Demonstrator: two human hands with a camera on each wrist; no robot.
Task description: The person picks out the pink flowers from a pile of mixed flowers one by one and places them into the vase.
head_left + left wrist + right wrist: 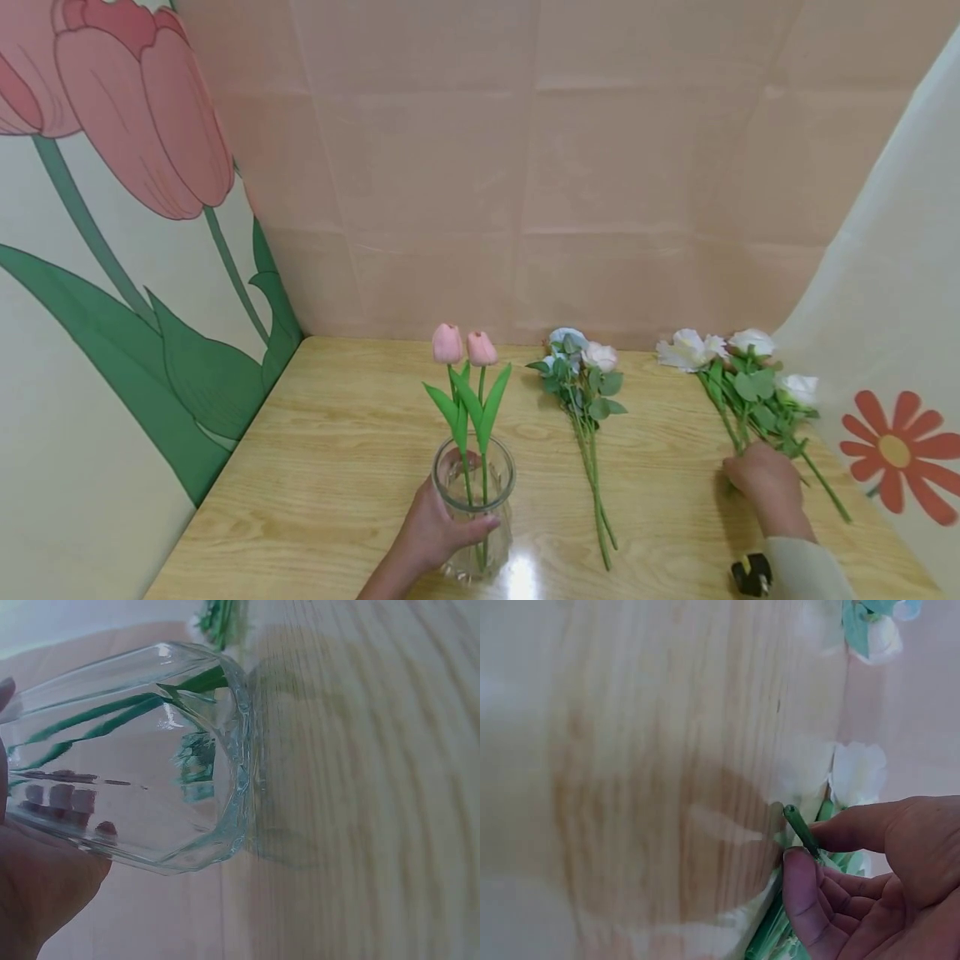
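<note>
1. Vase, clear glass, ribbed wall and round rim (pixel 501 540): front centre of the table, close to upright; whether its base touches the wood cannot be told.
2. Left hand (pixel 438 531): wrapped around the vase, thumb across the near side, other fingers around the far side and visible through the glass.
3. Tulips, two, pink cupped heads with long green leaves (pixel 447 344): stems inside the vase, heads and leaves well above the rim.
4. Right hand (pixel 768 482): thumb and forefinger pinching one thin green stem (pixel 802 829) near its cut end, remaining fingers curled toward the palm.
5. White-headed flowers, a loose group with green leaves and stems (pixel 753 386): lying at the right of the table, the right hand over their stems.
6. Roses, pale blue and pale pink, green-leaved (pixel 598 358): lying between vase and white-headed flowers, stems crossing toward the near edge.
7. Table, light wood grain (pixel 337 467): beneath all the above.
8. Sleeve, pale cloth (pixel 808 571): on the right forearm; beside it a small black-and-yellow object (pixel 752 575), its kind unclear.
9. Backdrop, creased pinkish-beige sheet (pixel 525 183): behind the table.
10. Side panels: white, printed with large pink tulips at left (pixel 150 125) and a red daisy at right (pixel 896 450).
</note>
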